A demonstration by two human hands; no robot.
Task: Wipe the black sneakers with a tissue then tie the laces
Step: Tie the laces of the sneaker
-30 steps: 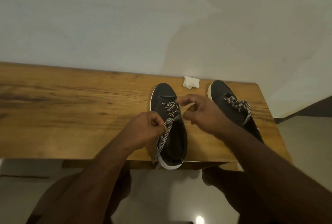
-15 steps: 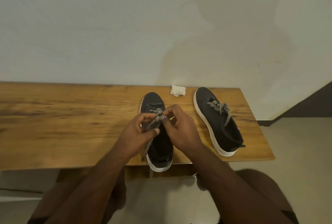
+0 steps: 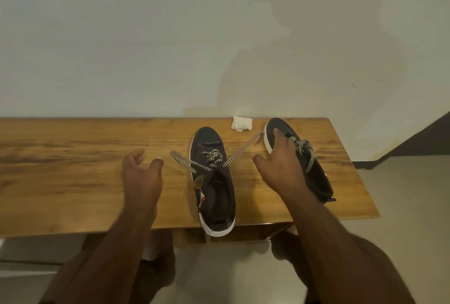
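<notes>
From the head camera, two black sneakers stood on a wooden bench (image 3: 73,169) that ran across the middle of the frame against a pale wall (image 3: 146,35). The nearer sneaker (image 3: 214,189) sat at centre frame, between the two hands, its long axis running almost straight up the picture with the toe toward the wall and the white-soled heel jutting just over the bench's front edge. Its speckled lace ends (image 3: 233,155) flew out from a knot over the tongue, one blurred end reaching toward the left hand (image 3: 142,174), the other stretching up and right toward the toe of the second sneaker (image 3: 304,157). The left hand hung left of the shoe with its fingers loosely curled and nothing in them, the lace tip just short of the thumb. The right hand (image 3: 280,164) was spread with relaxed fingers, gripping nothing; its fingertips overlapped the second sneaker's toe, though whether they touched it could not be told. That sneaker lay at centre right, its long axis slanting from toe at upper left to heel at lower right, its laces already in a bow. A crumpled white tissue (image 3: 241,123) rested at the bench's back edge, between the two toes.
</notes>
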